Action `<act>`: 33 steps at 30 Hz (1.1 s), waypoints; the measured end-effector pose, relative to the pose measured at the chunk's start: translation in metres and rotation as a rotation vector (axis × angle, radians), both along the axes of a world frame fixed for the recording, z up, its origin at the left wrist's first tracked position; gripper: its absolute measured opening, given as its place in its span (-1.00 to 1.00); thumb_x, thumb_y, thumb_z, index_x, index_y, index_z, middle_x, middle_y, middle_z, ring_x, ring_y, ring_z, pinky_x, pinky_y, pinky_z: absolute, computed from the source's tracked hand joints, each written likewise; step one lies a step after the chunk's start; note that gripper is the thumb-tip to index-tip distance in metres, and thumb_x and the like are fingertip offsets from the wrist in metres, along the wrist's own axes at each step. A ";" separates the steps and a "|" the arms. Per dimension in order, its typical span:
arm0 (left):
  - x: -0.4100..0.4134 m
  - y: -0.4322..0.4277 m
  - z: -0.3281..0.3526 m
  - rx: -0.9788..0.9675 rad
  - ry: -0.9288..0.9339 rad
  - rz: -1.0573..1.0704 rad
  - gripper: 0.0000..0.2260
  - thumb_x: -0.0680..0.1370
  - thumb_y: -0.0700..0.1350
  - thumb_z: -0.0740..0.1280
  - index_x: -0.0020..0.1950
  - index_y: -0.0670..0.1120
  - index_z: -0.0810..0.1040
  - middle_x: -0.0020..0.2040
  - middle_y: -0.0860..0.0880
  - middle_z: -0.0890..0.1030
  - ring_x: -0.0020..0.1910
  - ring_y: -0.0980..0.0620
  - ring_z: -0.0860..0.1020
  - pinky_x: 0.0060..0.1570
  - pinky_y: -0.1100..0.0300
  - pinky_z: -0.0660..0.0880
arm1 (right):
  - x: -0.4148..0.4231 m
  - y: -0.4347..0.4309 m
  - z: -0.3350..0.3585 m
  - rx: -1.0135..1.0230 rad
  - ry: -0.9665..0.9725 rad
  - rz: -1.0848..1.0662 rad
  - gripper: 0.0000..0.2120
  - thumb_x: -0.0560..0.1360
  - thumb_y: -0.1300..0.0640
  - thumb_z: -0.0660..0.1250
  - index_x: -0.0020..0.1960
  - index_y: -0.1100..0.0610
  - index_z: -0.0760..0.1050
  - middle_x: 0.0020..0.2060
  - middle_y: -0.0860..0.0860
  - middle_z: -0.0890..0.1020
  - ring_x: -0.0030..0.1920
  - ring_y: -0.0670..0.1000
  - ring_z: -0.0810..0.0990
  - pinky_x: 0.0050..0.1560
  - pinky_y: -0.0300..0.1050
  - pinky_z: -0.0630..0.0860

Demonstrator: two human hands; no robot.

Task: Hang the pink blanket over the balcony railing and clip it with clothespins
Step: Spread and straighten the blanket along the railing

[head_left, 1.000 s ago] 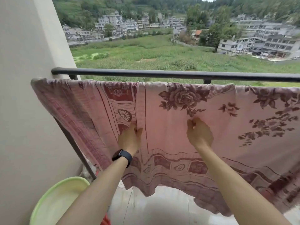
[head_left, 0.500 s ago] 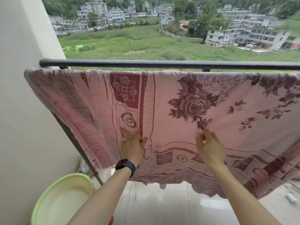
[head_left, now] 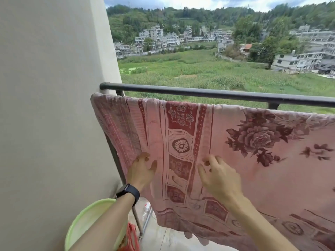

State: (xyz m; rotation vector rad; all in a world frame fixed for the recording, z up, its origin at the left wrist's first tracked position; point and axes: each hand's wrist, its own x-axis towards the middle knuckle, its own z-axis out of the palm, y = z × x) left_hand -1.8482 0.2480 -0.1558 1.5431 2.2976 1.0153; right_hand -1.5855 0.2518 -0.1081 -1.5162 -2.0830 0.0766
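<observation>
The pink blanket (head_left: 226,174), printed with dark red roses and a patterned border, hangs over a bar just below the black balcony railing (head_left: 208,93). It drapes toward me and its lower edge hangs loose above the floor. My left hand (head_left: 142,170) grips the fabric beside the border stripe near the blanket's left end. My right hand (head_left: 218,175) pinches the fabric just right of that stripe, fingers curled. No clothespin is visible.
A beige wall (head_left: 54,105) closes off the left side. A light green basin (head_left: 85,221) sits below my left forearm, with something red (head_left: 131,236) beside it. Wet tiled floor (head_left: 163,239) shows under the blanket. Fields and houses lie beyond the railing.
Both hands have shifted left along the blanket, from beside the rose to either side of the patterned border stripe. My view has turned left and upward.
</observation>
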 end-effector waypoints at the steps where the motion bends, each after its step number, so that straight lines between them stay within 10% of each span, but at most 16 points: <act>1: -0.015 0.001 0.007 -0.004 -0.009 0.037 -0.67 0.55 0.12 0.30 0.25 0.03 0.44 0.15 0.00 0.56 0.07 -0.09 0.57 -0.01 0.10 0.50 | -0.018 0.003 0.009 0.020 0.003 0.050 -0.75 0.56 -0.18 0.20 0.14 -0.08 0.46 0.01 -0.15 0.61 -0.08 0.00 0.63 -0.20 -0.01 0.60; 9: -0.134 0.017 0.056 0.152 -0.178 0.236 -0.52 0.51 0.12 0.35 0.36 0.00 0.35 0.29 -0.08 0.44 0.19 -0.10 0.50 0.13 0.01 0.48 | -0.149 0.042 0.074 0.267 -0.027 0.236 -0.72 0.54 -0.08 0.30 0.18 0.02 0.50 0.10 -0.05 0.57 0.05 -0.01 0.52 -0.28 -0.17 0.54; 15: -0.231 0.063 0.096 0.181 -0.327 0.136 -0.32 0.48 0.20 0.40 0.50 -0.02 0.27 0.41 -0.09 0.38 0.37 -0.09 0.40 0.31 0.02 0.39 | -0.241 0.078 0.101 0.557 -0.036 0.161 -0.64 0.46 -0.07 0.42 0.18 0.07 0.51 0.19 0.05 0.55 0.16 0.08 0.47 0.10 0.08 0.50; 22: -0.289 0.088 0.133 0.297 -0.505 -0.176 -0.74 0.46 -0.02 0.50 0.13 0.00 0.64 0.04 0.05 0.69 0.03 0.15 0.62 0.17 0.13 0.54 | -0.306 0.114 0.120 0.392 -0.256 0.131 -0.57 0.60 -0.21 0.15 0.39 -0.05 0.40 0.15 -0.01 0.65 0.09 0.11 0.63 0.22 0.15 0.40; 30: -0.310 0.100 0.149 0.209 -0.920 -0.340 -0.72 0.50 -0.01 0.43 0.17 -0.05 0.56 0.20 -0.06 0.62 0.26 -0.02 0.53 0.35 -0.15 0.36 | -0.343 0.115 0.130 0.194 -0.209 0.219 -0.46 0.60 -0.30 -0.03 0.43 -0.04 0.33 0.29 -0.04 0.53 0.25 0.03 0.49 0.32 0.13 0.32; 33: -0.314 0.103 0.151 0.050 -0.915 -0.465 -0.77 0.58 0.00 0.30 0.21 0.02 0.58 0.21 0.00 0.61 0.28 0.03 0.49 0.34 -0.09 0.33 | -0.368 0.118 0.134 0.122 -0.297 0.235 -0.47 0.55 -0.37 0.06 0.35 -0.06 0.37 0.07 -0.07 0.61 0.06 0.02 0.57 0.22 0.11 0.39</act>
